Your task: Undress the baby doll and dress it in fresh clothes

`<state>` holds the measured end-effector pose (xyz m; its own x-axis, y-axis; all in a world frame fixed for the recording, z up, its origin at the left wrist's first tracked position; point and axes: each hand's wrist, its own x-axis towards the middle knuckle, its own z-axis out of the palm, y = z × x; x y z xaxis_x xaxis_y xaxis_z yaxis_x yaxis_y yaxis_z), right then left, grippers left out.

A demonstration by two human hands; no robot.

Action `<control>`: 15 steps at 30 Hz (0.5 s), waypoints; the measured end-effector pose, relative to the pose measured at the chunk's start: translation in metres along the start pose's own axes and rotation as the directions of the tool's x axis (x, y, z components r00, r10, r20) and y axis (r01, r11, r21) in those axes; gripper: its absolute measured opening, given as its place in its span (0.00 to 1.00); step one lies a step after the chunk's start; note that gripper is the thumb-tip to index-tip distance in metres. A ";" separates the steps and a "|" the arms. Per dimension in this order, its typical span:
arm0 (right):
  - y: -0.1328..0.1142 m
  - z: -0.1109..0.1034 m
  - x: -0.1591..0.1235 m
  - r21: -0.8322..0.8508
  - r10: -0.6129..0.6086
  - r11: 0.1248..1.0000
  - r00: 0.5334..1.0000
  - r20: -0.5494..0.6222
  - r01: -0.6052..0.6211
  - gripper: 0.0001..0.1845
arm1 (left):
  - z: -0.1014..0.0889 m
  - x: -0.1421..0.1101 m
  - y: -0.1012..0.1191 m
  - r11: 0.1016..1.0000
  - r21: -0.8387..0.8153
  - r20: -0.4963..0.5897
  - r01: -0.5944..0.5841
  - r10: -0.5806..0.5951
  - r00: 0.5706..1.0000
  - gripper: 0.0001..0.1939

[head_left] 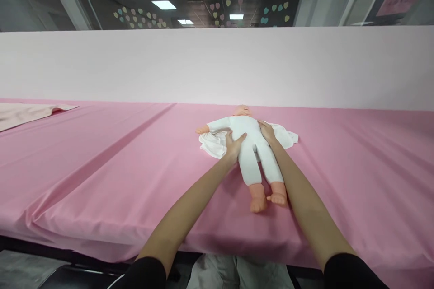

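A baby doll [250, 130] with a white cloth body lies on its back, head toward the wall and bare feet toward me. Around its waist on the left, my left hand [233, 146] is closed, thumb across the belly. My right hand [267, 131] grips the doll's other side near the chest, its fingertips partly hidden. A crumpled white garment [215, 145] spreads out from under the doll on both sides. The doll's left-side arm stretches outward over that cloth; I cannot make out its other arm.
A pink sheet [129, 162] with long folds covers the table, its front edge close to my legs. At the far left lies a cream cloth [27, 114]. Behind the table runs a low white wall [217, 65], with dark glass and heart stickers above.
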<state>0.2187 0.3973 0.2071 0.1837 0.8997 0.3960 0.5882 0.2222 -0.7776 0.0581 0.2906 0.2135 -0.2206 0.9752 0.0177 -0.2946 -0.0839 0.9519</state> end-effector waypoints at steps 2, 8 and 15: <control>0.001 0.000 0.000 -0.006 0.012 1.000 1.000 -0.001 -0.012 0.20 | -0.002 0.001 0.004 0.976 -0.108 0.116 0.188 -0.175 0.978 0.34; 0.002 0.001 0.003 -0.077 0.062 0.995 0.998 0.001 -0.062 0.19 | -0.010 0.010 0.007 0.941 -0.022 0.208 0.337 -0.325 0.923 0.22; 0.007 -0.007 -0.005 -0.198 0.053 0.979 0.999 0.000 -0.052 0.18 | -0.014 0.010 -0.001 0.956 -0.012 0.103 0.294 -0.291 0.951 0.18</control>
<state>0.2274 0.3914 0.2029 0.2142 0.9104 0.3541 0.7220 0.0966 -0.6851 0.0427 0.2977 0.2089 -0.0281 0.9731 -0.2287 -0.3574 0.2039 0.9114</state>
